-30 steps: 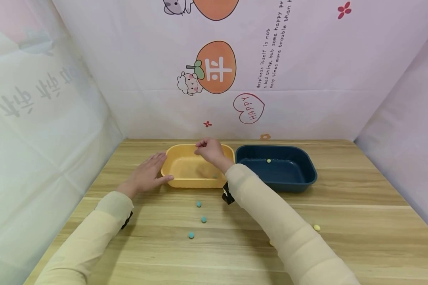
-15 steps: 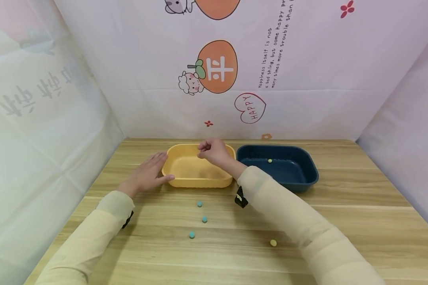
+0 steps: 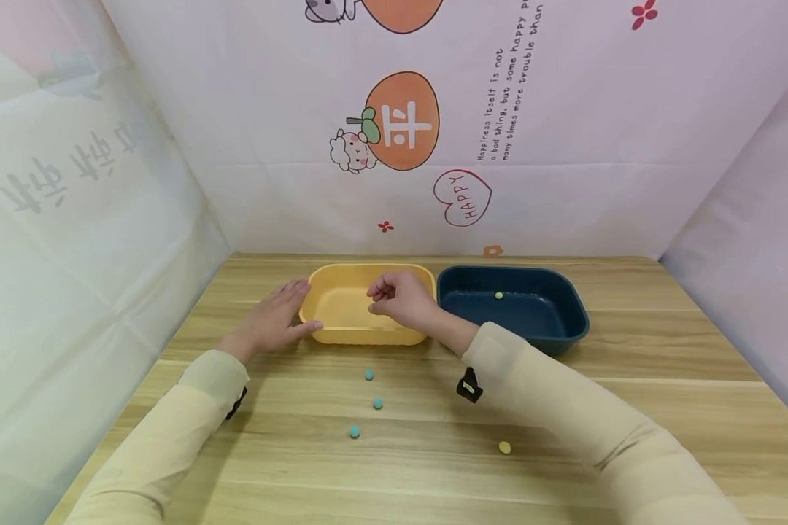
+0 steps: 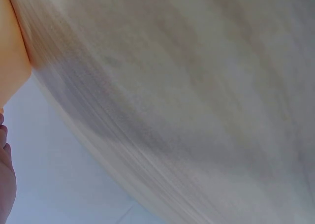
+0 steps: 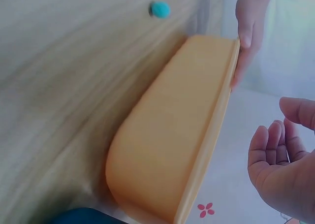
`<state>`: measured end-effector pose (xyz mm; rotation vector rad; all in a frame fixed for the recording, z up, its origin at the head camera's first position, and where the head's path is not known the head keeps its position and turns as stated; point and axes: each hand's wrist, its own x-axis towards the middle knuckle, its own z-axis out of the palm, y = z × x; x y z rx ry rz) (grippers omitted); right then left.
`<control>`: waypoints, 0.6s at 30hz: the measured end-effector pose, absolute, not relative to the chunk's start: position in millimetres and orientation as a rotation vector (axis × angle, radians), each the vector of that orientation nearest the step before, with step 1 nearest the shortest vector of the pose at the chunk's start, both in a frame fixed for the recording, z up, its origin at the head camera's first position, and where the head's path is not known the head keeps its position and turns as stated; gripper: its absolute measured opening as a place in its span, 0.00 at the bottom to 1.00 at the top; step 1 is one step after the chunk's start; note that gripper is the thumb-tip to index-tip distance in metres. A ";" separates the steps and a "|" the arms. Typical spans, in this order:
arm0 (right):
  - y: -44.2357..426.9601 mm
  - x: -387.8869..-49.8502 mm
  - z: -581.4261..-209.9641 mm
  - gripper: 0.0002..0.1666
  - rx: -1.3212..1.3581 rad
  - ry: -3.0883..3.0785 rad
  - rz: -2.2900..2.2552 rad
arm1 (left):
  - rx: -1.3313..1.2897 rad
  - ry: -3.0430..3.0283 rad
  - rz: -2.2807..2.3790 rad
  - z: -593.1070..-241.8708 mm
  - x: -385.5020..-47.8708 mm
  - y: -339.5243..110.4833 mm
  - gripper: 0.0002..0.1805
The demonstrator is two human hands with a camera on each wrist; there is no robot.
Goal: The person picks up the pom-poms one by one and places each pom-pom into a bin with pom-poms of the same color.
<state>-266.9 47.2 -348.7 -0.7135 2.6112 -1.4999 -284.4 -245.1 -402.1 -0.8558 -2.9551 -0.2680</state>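
Note:
My left hand (image 3: 267, 321) rests on the left end of the yellow bin (image 3: 354, 335), fingers straight and thumb over the near rim. Above that bin hovers my right hand (image 3: 403, 299), its fingers loosely curled. In the right wrist view the right hand (image 5: 283, 160) shows nothing between thumb and fingers, and the bin's side (image 5: 162, 130) stands apart from it. Three small teal balls lie on the table: a far one (image 3: 368, 375), a middle one (image 3: 377, 403) and a near one (image 3: 354, 432). Part of the bin's inside is hidden by the right hand.
A dark blue bin (image 3: 578, 332) stands right beside the yellow one, with a small yellow ball (image 3: 498, 295) inside. Another yellow ball (image 3: 504, 448) lies on the wooden table (image 3: 269, 452), near the right sleeve (image 3: 565, 408). White printed cloth (image 3: 289, 197) hangs behind.
The right hand has come nearer and slightly right over the yellow bin, and its forearm has swung right. That sleeve now covers one yellow ball and exposes another. The left hand stays put.

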 end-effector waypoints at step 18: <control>62.0 -229.3 -370.9 0.09 -0.850 2.480 -1.385 | -0.856 -2.960 -0.263 -401.3 -283.1 -244.8 0.51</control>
